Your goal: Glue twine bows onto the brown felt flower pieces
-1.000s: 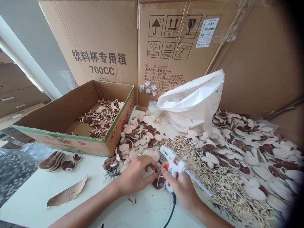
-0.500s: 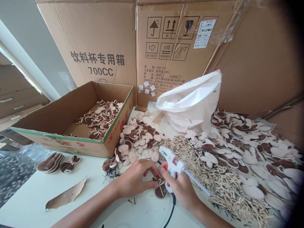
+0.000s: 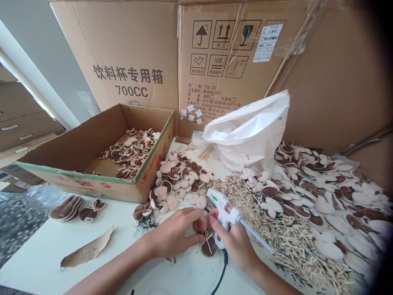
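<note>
My left hand is closed in a pinch on a small brown heart-shaped piece with a pale string bow, which lies on the white table. My right hand grips a white hot glue gun. The gun's nozzle end points down at the piece, and its black cord trails toward me. My two hands meet over the piece.
An open cardboard box at the left holds several finished pieces. Loose brown and cream pieces and a heap of string bows cover the right. A white plastic bag and tall cartons stand behind. A torn paper scrap lies at the front left.
Both hands stay on the piece with only slight shifts. The piece has slid a little toward me since the earliest frame. The view wobbles slightly.
</note>
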`<state>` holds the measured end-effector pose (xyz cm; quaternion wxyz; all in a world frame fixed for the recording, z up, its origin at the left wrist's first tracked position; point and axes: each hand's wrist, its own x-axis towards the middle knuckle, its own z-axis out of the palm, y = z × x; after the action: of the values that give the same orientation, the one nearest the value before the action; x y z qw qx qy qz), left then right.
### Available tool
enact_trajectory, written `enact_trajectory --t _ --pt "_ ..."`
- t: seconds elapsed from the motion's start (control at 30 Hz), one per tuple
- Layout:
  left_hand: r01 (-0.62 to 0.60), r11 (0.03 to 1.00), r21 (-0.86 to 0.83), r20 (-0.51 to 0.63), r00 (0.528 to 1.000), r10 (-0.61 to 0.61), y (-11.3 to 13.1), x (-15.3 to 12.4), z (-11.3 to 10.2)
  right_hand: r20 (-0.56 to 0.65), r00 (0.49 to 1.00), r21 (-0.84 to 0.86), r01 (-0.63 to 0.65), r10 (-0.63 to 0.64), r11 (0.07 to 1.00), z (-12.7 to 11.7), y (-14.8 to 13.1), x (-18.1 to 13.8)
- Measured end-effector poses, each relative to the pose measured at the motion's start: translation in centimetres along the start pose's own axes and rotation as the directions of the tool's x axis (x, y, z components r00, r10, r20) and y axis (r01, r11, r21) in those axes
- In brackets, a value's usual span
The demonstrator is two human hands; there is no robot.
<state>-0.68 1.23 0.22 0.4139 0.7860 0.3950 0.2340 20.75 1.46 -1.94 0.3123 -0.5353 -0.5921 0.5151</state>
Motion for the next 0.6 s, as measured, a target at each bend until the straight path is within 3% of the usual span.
enact_trajectory --t 0.37,0.6 --pt "-0.081 0.992 0.092 0.063 0.995 0.076 -0.42 -0.08 -0.35 0.005 1.000 0.012 0.024 -0.024 1.000 0.07 0.03 0.09" --pt "-0.126 0.989 0.078 0.018 0.992 0.125 -0.36 0.05 -0.03 0.003 1.000 0.034 0.021 -0.022 0.999 -0.04 -0.26 0.19"
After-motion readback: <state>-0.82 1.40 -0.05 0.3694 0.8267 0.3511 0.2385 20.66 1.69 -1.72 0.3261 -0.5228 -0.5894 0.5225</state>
